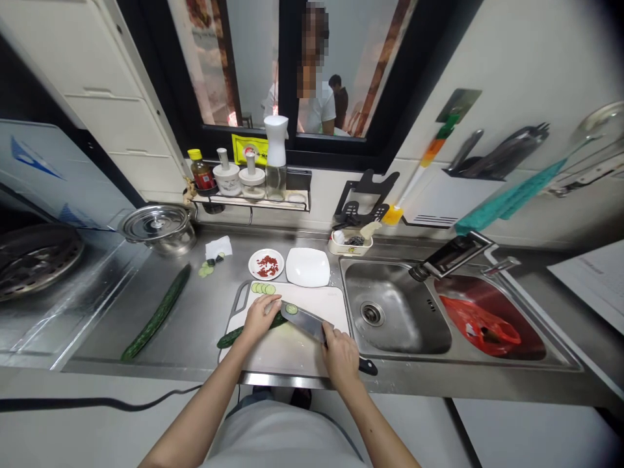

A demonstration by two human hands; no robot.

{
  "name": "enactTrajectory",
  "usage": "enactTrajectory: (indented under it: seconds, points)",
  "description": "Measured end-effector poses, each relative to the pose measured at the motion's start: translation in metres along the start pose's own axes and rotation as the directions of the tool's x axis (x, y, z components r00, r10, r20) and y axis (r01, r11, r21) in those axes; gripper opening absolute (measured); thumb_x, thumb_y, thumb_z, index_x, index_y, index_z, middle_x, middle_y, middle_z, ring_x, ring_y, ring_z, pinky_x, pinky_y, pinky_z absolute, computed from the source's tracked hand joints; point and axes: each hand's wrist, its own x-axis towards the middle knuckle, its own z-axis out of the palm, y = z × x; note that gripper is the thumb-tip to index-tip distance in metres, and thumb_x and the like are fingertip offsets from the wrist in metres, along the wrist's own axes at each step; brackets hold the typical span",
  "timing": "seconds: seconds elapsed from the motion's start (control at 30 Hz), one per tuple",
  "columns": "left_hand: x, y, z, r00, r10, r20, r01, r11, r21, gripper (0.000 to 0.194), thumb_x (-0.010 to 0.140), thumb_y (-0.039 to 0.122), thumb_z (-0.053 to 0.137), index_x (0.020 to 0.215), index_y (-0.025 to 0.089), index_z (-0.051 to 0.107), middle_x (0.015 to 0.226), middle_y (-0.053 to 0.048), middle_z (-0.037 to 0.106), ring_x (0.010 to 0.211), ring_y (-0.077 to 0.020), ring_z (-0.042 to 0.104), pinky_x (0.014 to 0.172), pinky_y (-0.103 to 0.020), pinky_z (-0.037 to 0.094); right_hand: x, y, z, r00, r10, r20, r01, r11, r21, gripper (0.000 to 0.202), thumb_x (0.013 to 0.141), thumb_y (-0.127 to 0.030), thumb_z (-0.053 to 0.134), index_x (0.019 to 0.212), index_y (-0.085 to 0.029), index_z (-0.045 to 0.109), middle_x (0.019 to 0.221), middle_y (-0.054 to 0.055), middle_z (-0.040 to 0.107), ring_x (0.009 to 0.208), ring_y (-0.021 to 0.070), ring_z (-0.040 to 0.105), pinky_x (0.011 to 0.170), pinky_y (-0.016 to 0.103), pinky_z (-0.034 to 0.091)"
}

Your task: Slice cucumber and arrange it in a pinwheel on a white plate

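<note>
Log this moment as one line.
left hand: on cucumber | right hand: gripping knife | slice: on knife | cut slices: far-left of cutting board | second cucumber: on counter

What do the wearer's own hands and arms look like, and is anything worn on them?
The left hand and right hand are both bare, with no gloves. The forearms are uncovered as far as they show, with no sleeve, watch or bracelet in view. Rings are too small to rule out. A plain, pale top shows between the arms.
</note>
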Motion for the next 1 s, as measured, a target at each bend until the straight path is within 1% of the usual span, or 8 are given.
enactTrajectory:
  seconds: [0.13,0.27,0.43,0.57,0.7,0.8,0.9,1.0]
  points:
    - [-0.009,0.002,0.006,0.998,0.048,0.047,-0.050,0.998,0.048,0.032,0.086,0.043,0.057,0.109,0.024,0.067,0.112,-0.005,0.066,0.108,-0.0213,0.057,0.097,-0.037,0.045,0.002,0.001,0.008,0.999,-0.012,-0.034,0.012,1.000,-0.015,0.041,0.086,-0.015,0.050,0.127,-0.020,0.055,0.097,0.009,0.067,0.090,0.0215,0.060,0.075,0.031,0.035]
    - [-0.017,0.002,0.012,0.996,0.053,0.072,-0.061,0.993,0.104,0.036,0.085,0.044,0.057,0.115,0.024,0.064,0.115,-0.006,0.063,0.108,-0.0223,0.056,0.096,-0.038,0.044,0.002,0.003,0.014,0.998,-0.040,-0.045,0.039,0.999,-0.019,0.044,0.083,-0.014,0.053,0.127,-0.020,0.055,0.095,0.009,0.067,0.088,0.0211,0.059,0.074,0.031,0.033]
    - [-0.007,0.009,0.009,0.982,0.024,0.187,-0.051,0.989,0.141,0.032,0.083,0.042,0.058,0.109,0.025,0.067,0.110,-0.006,0.065,0.105,-0.0231,0.056,0.096,-0.038,0.042,-0.001,0.004,0.015,0.995,-0.081,-0.066,0.080,0.997,-0.012,0.049,0.080,-0.013,0.057,0.128,-0.019,0.054,0.094,0.008,0.066,0.090,0.0216,0.057,0.077,0.031,0.033]
    - [0.001,0.013,0.005,0.963,0.013,0.268,-0.043,0.993,0.108,0.027,0.081,0.041,0.060,0.100,0.025,0.069,0.105,-0.005,0.067,0.102,-0.0226,0.057,0.094,-0.036,0.041,-0.002,0.007,0.015,0.992,-0.101,-0.076,0.101,0.995,-0.006,0.050,0.079,-0.014,0.058,0.128,-0.020,0.054,0.093,0.008,0.066,0.089,0.0215,0.057,0.077,0.032,0.032]
    - [0.003,0.015,0.006,0.961,0.033,0.274,-0.044,0.998,0.035,0.020,0.079,0.037,0.063,0.092,0.024,0.068,0.101,-0.004,0.067,0.099,-0.0210,0.057,0.090,-0.033,0.041,-0.004,0.010,0.019,0.993,-0.101,-0.064,0.101,0.995,-0.004,0.050,0.078,-0.015,0.059,0.128,-0.020,0.055,0.093,0.007,0.066,0.088,0.0217,0.057,0.077,0.032,0.032]
    - [0.002,0.017,0.007,0.962,0.033,0.273,-0.036,0.999,0.003,0.012,0.078,0.032,0.063,0.084,0.022,0.067,0.093,-0.002,0.067,0.093,-0.0194,0.058,0.087,-0.032,0.041,-0.005,0.013,0.025,0.993,-0.095,-0.070,0.095,0.995,-0.005,0.048,0.078,-0.017,0.060,0.126,-0.019,0.055,0.093,0.007,0.066,0.088,0.0216,0.057,0.077,0.032,0.033]
    - [0.003,0.019,0.008,0.970,0.014,0.242,-0.010,1.000,-0.018,0.005,0.077,0.025,0.062,0.078,0.022,0.066,0.087,-0.001,0.067,0.090,-0.0185,0.058,0.085,-0.031,0.042,-0.006,0.015,0.030,0.993,-0.086,-0.087,0.086,0.996,-0.009,0.048,0.078,-0.018,0.061,0.126,-0.019,0.055,0.093,0.007,0.066,0.087,0.0215,0.057,0.076,0.032,0.033]
    - [0.004,0.021,0.008,0.980,-0.019,0.199,0.032,0.998,-0.058,0.005,0.076,0.021,0.059,0.077,0.021,0.064,0.084,-0.001,0.068,0.086,-0.0173,0.059,0.081,-0.028,0.042,-0.005,0.018,0.034,0.992,-0.079,-0.097,0.078,0.997,-0.017,0.046,0.080,-0.016,0.059,0.125,-0.020,0.055,0.092,0.007,0.066,0.086,0.0208,0.058,0.075,0.031,0.033]
